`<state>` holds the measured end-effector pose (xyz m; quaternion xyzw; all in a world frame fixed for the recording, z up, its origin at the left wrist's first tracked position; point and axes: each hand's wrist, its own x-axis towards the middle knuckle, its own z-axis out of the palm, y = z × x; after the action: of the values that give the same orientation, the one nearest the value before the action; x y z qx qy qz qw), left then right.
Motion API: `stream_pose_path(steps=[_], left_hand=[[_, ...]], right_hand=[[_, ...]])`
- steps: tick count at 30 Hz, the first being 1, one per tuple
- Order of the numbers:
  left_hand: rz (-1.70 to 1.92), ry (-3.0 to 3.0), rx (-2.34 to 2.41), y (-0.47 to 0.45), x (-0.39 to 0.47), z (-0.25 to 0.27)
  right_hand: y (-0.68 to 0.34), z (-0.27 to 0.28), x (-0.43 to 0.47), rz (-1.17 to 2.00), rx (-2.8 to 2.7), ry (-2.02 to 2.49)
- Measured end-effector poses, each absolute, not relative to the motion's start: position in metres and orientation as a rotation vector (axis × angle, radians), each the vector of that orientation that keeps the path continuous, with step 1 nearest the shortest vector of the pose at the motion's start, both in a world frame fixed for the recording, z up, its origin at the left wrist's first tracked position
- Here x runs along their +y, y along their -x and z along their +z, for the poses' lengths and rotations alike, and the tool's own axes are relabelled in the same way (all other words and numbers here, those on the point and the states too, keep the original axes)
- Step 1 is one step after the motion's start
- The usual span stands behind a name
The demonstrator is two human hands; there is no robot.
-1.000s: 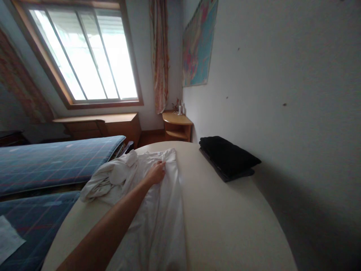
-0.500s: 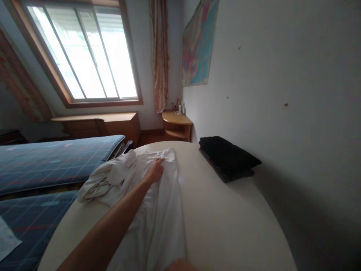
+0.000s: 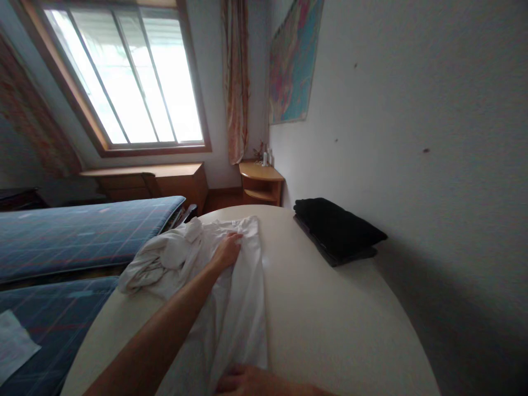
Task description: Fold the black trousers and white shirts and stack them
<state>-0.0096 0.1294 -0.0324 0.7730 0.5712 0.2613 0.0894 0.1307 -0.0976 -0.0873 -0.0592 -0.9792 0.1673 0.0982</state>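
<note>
Surface [image 3: 322,319]: pale, round-edged, close to a bare wall [image 3: 391,110] on the right. White garment [image 3: 243,330] lies along its left half, spread lengthwise, bunched at far left near the rim. Left hand [image 3: 229,250] rests on the garment's far part, fingers bent against it; cannot tell whether they grip. Right hand [image 3: 247,379] at the near end, on the garment, partly cut off by the lower border; grip likewise unclear. Black folded cloth [image 3: 336,228] sits on the far right of the surface, apart from both hands.

Room: two blue plaid mattresses [image 3: 91,234] at left, paper [image 3: 16,341] on the nearer. Behind: bright window [image 3: 127,82], patterned curtain [image 3: 236,82], wooden desk [image 3: 177,172], corner shelf [image 3: 262,173], map [image 3: 292,71].
</note>
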Motion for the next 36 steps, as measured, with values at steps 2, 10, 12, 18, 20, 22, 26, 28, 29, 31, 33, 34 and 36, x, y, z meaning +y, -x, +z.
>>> stream_pose_path(steps=[2, 10, 12, 18, 20, 22, 26, 28, 29, 31, 33, 34, 36], left_hand=[[0.737, -2.337, 1.710, 0.010, 0.124, -0.033], [0.500, -2.435, 1.689, -0.002, 0.106, -0.040], [0.481, -2.450, 1.680, -0.010, 0.107, -0.040], [0.481, -2.482, 1.638, -0.048, 0.111, -0.039], [0.492, -2.490, 1.621, -0.063, 0.110, -0.039], [0.509, -2.499, 1.603, -0.074, 0.108, -0.038], [0.547, -2.492, 1.611, -0.085, 0.103, -0.037], [0.564, -2.479, 1.630, -0.085, 0.102, -0.037], [0.572, -2.475, 1.639, -0.084, 0.101, -0.038], [0.576, -2.482, 1.650, -0.082, 0.100, -0.039], [0.555, -2.508, 1.654, -0.080, 0.099, -0.041], [0.536, -2.524, 1.653, -0.080, 0.100, -0.041], [0.511, -2.547, 1.651, -0.081, 0.101, -0.043]], right_hand=[[-0.142, -0.075, -0.099, 0.288, -2.855, 0.213], [-0.182, -0.053, -0.101, -0.098, -2.785, 0.462], [-0.192, -0.054, -0.099, -0.027, -2.819, 0.495], [-0.231, -0.055, -0.101, 0.237, -2.863, 0.627], [-0.240, -0.060, -0.104, 0.279, -2.842, 0.646], [-0.245, -0.063, -0.106, 0.311, -2.826, 0.656], [-0.248, -0.041, -0.101, 0.534, -2.800, 0.641], [-0.250, -0.015, -0.091, 0.780, -2.740, 0.612], [-0.251, -0.002, -0.084, 0.901, -2.669, 0.675], [-0.255, 0.019, -0.066, 0.948, -2.490, 0.936], [-0.257, 0.028, -0.043, 0.841, -2.363, 1.139], [-0.257, 0.027, -0.030, 0.772, -2.315, 1.217], [-0.254, 0.018, -0.007, 0.633, -2.239, 1.330]])
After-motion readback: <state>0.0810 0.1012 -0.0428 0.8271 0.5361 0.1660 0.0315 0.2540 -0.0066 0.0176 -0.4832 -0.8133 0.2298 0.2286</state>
